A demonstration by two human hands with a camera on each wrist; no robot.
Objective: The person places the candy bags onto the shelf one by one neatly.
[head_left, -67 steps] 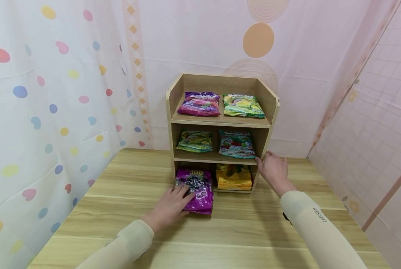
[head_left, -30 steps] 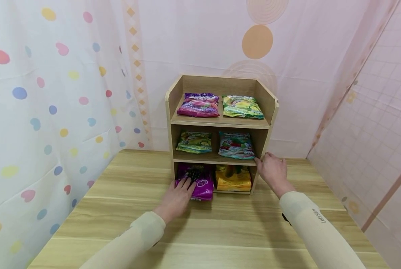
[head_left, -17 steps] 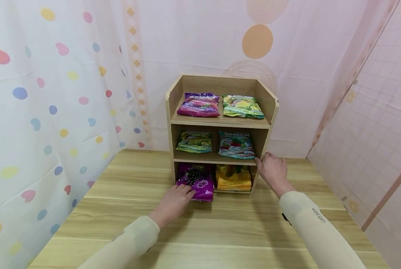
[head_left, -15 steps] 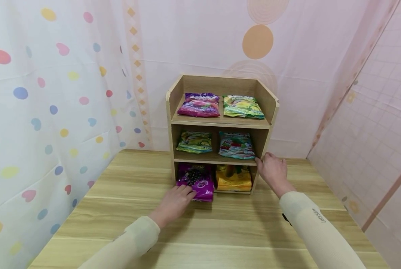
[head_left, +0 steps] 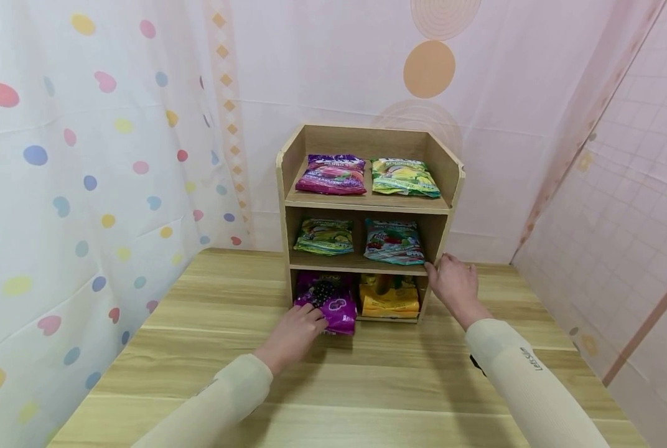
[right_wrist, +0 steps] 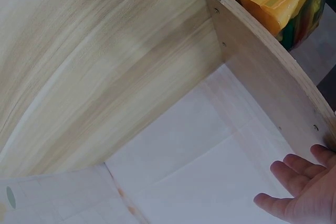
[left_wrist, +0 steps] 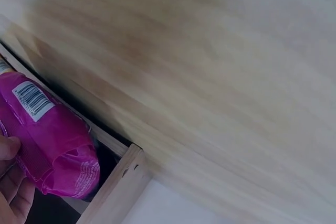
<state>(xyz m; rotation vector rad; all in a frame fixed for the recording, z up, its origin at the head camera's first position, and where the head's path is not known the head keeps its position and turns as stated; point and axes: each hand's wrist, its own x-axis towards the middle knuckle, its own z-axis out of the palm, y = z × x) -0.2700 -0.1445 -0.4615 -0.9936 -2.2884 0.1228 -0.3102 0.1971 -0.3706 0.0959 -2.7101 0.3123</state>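
Note:
A purple candy bag [head_left: 339, 314] lies in the bottom left compartment of the wooden shelf [head_left: 367, 269], its near end sticking out past the front. My left hand [head_left: 294, 333] holds that end at its left corner. In the left wrist view, the thumb is on the bag's barcode side [left_wrist: 58, 145], and the other fingers are partly hidden. At the shelf's right side, my right hand [head_left: 455, 286] touches the side panel, thumb at the front edge. Its spread fingers meet the outer face of the panel [right_wrist: 268, 72] in the right wrist view.
A yellow bag [head_left: 389, 305] sits in the bottom right compartment. The middle level bears a green-yellow bag [head_left: 325, 236] and a teal bag [head_left: 393, 241]. On top lie a berry-purple bag [head_left: 332, 175] and a lemon-yellow bag [head_left: 403, 177]. Patterned curtains surround the wooden table [head_left: 199, 348].
The purple bag has slid deeper into the bottom left compartment over two seconds. My left hand shifted forward with it, then moved back slightly to its near end. The right hand stays put.

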